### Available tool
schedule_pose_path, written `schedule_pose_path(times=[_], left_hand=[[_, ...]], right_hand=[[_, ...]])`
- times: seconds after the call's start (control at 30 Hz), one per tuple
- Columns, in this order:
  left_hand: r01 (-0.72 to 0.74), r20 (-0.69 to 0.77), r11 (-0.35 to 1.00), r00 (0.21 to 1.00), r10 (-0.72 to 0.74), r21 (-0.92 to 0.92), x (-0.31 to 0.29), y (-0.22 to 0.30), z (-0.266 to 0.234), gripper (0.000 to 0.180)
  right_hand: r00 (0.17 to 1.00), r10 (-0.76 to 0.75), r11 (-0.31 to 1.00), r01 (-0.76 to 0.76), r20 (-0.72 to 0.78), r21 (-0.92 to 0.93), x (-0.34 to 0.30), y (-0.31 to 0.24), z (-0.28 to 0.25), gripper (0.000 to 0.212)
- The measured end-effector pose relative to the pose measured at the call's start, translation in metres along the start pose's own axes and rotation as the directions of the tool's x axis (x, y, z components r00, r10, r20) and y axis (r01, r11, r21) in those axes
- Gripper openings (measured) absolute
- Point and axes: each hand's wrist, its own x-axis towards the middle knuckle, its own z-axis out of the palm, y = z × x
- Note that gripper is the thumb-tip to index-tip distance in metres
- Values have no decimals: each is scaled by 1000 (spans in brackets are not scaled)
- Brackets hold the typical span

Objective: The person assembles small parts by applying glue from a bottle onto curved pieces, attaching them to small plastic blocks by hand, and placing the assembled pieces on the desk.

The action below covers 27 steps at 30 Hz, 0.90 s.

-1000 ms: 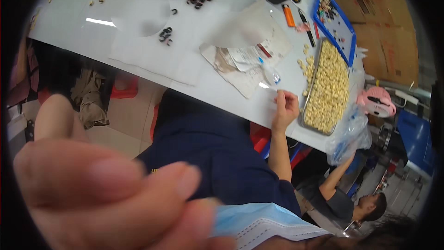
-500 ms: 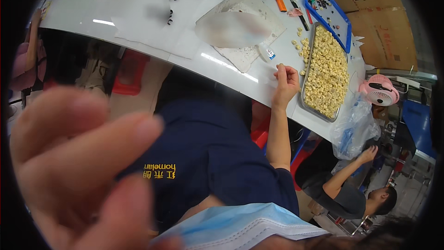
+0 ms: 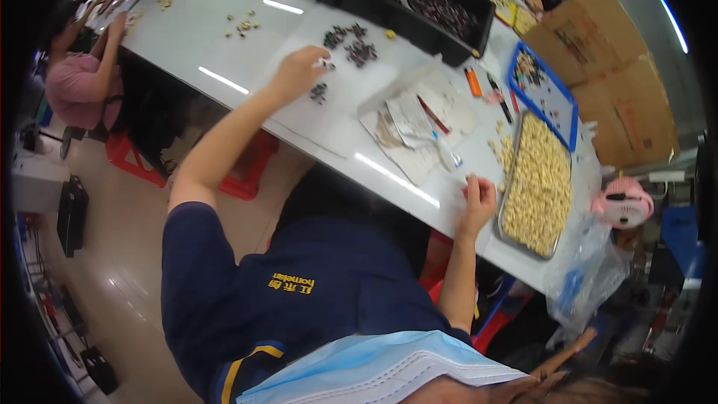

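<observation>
Black pieces [image 3: 362, 52] lie clustered beside the left hand [image 3: 295, 75], its fingertips pinching one small piece [image 3: 325, 65], best held lightly, while the right hand [image 3: 479, 203] bunches its fingers, contents unclear, near cream pieces [image 3: 535, 187].

Navy shirt [image 3: 359, 284] on show here, short sleeves [image 3: 196, 243], and look at that small yellow lettering [image 3: 293, 284] across the front! Yellow trim [image 3: 233, 374] curves beside brighter blue, and there's the mask [image 3: 374, 352], light blue, paler border dashed with stitching.

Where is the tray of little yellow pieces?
In the head view, the tray of yellow pieces sits toward the right, beside the right hand, just below the blue tray.
</observation>
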Motion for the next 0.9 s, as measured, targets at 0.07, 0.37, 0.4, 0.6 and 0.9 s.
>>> schedule_pose_path(times=[0.07, 0.37, 0.4, 0.6, 0.9], left_hand=[[159, 15, 984, 987, -158, -79, 3, 7, 3, 16], [-380, 476, 899, 845, 242, 218, 32, 15, -4, 25], [-513, 655, 804, 724, 217, 301, 37, 25, -10, 35], [-110, 430, 994, 897, 98, 3, 43, 14, -7, 51], [244, 211, 966, 952, -223, -80, 19, -1, 5, 25]], right_hand=[[1000, 15, 1000, -15, -21, 21, -1, 1, -4, 11], [1000, 7, 1000, -7, -8, -30, -4, 1, 0, 9], [1000, 2, 999, -2, 3, -32, -4, 1, 0, 9], [999, 22, 1000, -22, 33, -21, -1, 3, -1, 8], [997, 23, 1000, -24, 73, 13, -1, -4, 0, 8]])
